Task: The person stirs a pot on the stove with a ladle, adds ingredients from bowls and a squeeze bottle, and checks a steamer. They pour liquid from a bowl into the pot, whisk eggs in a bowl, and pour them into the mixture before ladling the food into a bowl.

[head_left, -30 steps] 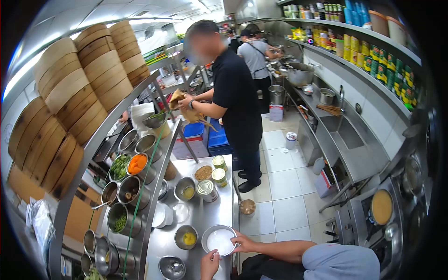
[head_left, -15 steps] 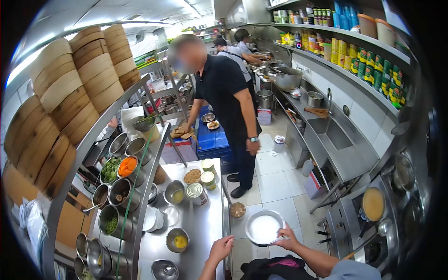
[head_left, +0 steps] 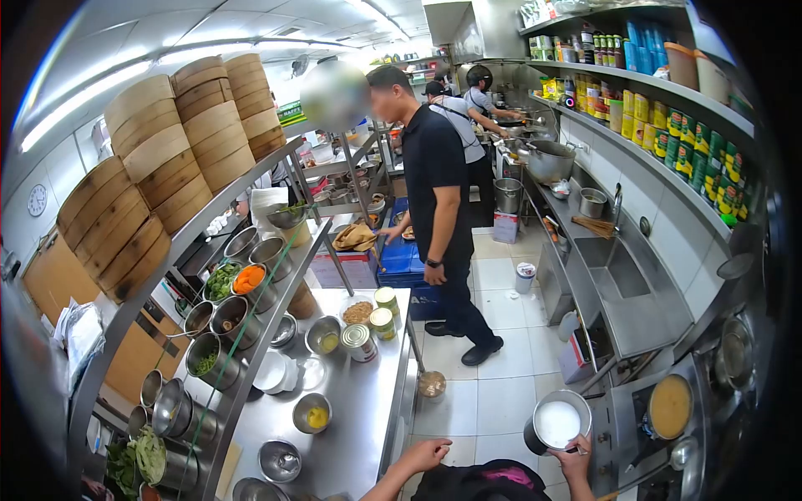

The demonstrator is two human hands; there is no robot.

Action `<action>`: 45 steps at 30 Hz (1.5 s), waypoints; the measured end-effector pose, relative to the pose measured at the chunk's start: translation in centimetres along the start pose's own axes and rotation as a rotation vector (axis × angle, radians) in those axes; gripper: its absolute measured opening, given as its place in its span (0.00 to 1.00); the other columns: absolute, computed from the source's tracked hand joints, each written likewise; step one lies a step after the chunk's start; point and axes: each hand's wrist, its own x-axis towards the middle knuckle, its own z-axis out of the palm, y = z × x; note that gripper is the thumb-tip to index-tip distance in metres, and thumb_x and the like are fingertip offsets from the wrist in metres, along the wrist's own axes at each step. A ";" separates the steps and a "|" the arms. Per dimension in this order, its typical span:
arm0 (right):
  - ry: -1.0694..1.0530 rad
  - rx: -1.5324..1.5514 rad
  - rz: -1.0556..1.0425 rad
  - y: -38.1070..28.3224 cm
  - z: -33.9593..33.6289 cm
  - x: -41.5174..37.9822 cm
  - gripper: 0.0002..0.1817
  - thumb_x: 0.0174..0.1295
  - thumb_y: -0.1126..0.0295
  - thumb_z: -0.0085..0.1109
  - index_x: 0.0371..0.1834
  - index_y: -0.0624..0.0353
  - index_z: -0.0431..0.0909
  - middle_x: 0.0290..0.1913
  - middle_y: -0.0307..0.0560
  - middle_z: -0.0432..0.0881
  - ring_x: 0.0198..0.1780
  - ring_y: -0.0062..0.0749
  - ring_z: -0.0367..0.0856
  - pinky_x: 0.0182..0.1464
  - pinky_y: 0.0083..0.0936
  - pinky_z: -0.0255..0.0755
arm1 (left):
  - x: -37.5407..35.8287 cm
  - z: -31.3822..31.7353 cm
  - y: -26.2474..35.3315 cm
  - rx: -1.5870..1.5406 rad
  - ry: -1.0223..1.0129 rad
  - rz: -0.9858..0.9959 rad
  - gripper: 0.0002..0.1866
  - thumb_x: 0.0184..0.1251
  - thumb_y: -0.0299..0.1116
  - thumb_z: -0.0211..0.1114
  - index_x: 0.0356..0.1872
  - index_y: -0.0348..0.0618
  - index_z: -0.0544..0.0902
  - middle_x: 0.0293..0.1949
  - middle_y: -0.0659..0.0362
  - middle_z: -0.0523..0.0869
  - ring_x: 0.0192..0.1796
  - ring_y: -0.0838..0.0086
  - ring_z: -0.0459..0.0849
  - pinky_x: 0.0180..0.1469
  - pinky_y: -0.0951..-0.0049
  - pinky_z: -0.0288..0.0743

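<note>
My right hand grips the rim of a deep metal pot at the lower right. White liquid fills much of it, and the pot is held above the floor. My left hand hangs at the lower middle, its fingers loosely curled with nothing visible in them. It is nearest the edge of the steel table. On that table stand a bowl with something yellow, an opened-looking tin and a shiny metal bowl.
A person in black stands in the aisle ahead. Bamboo steamers are stacked on the left shelf, above metal pots of vegetables. At right are a sink and a stove with a pan of tan liquid. A small tub sits low by the table.
My right hand has carried the pot to the right, away from the table. My left hand has shifted slightly right and down. The view has turned, and the person ahead has stepped and changed stance.
</note>
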 end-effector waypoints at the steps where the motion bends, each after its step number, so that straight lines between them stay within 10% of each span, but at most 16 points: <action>1: 0.000 0.000 0.000 -0.2 -0.5 -0.1 0.31 0.25 0.72 0.89 0.21 0.58 0.67 0.46 0.50 0.73 0.46 0.43 0.77 0.49 0.36 0.73 | 0.1 0.2 0.1 0.040 0.003 0.005 0.20 0.76 0.45 0.57 0.63 0.54 0.83 0.41 0.52 0.91 0.44 0.55 0.89 0.51 0.59 0.81; 15: 0.038 0.011 -0.078 -0.2 -5.7 0.2 0.29 0.30 0.67 0.89 0.19 0.56 0.68 0.36 0.48 0.77 0.41 0.43 0.77 0.46 0.38 0.73 | 2.3 5.9 2.0 0.129 -0.167 -0.010 0.22 0.72 0.44 0.58 0.64 0.53 0.82 0.47 0.47 0.90 0.49 0.48 0.88 0.54 0.54 0.80; 18: -0.036 -0.175 -0.139 0.9 -7.5 -0.2 0.28 0.36 0.59 0.89 0.17 0.54 0.70 0.20 0.40 0.75 0.37 0.39 0.79 0.44 0.37 0.73 | 3.4 7.9 2.3 0.167 -0.181 -0.031 0.21 0.72 0.40 0.60 0.63 0.48 0.83 0.41 0.49 0.92 0.45 0.57 0.90 0.52 0.60 0.81; 20: 0.002 -0.019 -0.152 1.0 -8.7 -0.2 0.33 0.36 0.50 0.89 0.19 0.53 0.67 0.29 0.43 0.76 0.35 0.42 0.72 0.48 0.44 0.70 | 4.5 8.9 3.1 0.108 -0.224 -0.024 0.19 0.72 0.38 0.61 0.61 0.46 0.84 0.39 0.49 0.92 0.43 0.61 0.91 0.49 0.62 0.82; 22: -0.018 0.113 -0.138 0.2 -10.8 -0.4 0.28 0.42 0.55 0.86 0.23 0.55 0.70 0.54 0.55 0.80 0.64 0.50 0.74 0.63 0.44 0.68 | 5.5 9.9 4.9 0.104 -0.289 -0.012 0.18 0.72 0.37 0.62 0.60 0.46 0.84 0.37 0.49 0.92 0.41 0.62 0.91 0.46 0.63 0.83; 25: 0.016 0.262 -0.112 -3.0 -14.8 -0.3 0.21 0.42 0.67 0.85 0.26 0.57 0.75 0.73 0.65 0.67 0.76 0.56 0.64 0.69 0.40 0.63 | 8.3 12.4 8.2 0.164 -0.406 0.015 0.18 0.73 0.37 0.62 0.60 0.45 0.84 0.36 0.49 0.92 0.40 0.63 0.92 0.47 0.63 0.83; 33: 0.286 0.134 0.017 -4.0 -22.1 -6.7 0.23 0.43 0.66 0.87 0.26 0.57 0.74 0.77 0.67 0.60 0.72 0.58 0.69 0.69 0.37 0.66 | 17.5 23.9 16.1 0.342 -0.821 0.231 0.18 0.73 0.37 0.63 0.57 0.39 0.85 0.45 0.44 0.91 0.49 0.55 0.90 0.53 0.60 0.81; 37: 0.546 -0.011 0.162 -6.2 -24.4 -11.0 0.24 0.41 0.64 0.88 0.25 0.58 0.74 0.74 0.70 0.65 0.72 0.59 0.70 0.68 0.38 0.66 | 20.6 36.3 16.8 0.071 -1.206 0.652 0.18 0.74 0.36 0.62 0.58 0.37 0.84 0.54 0.43 0.89 0.60 0.60 0.86 0.62 0.63 0.77; 43: 0.825 -0.351 0.428 -9.5 -24.1 -18.6 0.24 0.42 0.63 0.87 0.24 0.58 0.74 0.69 0.71 0.70 0.68 0.63 0.73 0.66 0.42 0.68 | 16.8 60.8 13.6 -0.138 -1.454 0.309 0.34 0.72 0.41 0.67 0.71 0.29 0.68 0.52 0.50 0.87 0.56 0.66 0.84 0.62 0.66 0.76; 45: 0.971 -0.488 0.496 -11.4 -23.5 -19.1 0.24 0.39 0.63 0.87 0.25 0.58 0.74 0.59 0.68 0.76 0.63 0.60 0.76 0.62 0.41 0.71 | 11.4 56.4 25.0 -0.042 -1.345 -0.094 0.36 0.68 0.43 0.71 0.67 0.34 0.63 0.50 0.52 0.80 0.46 0.69 0.82 0.46 0.68 0.80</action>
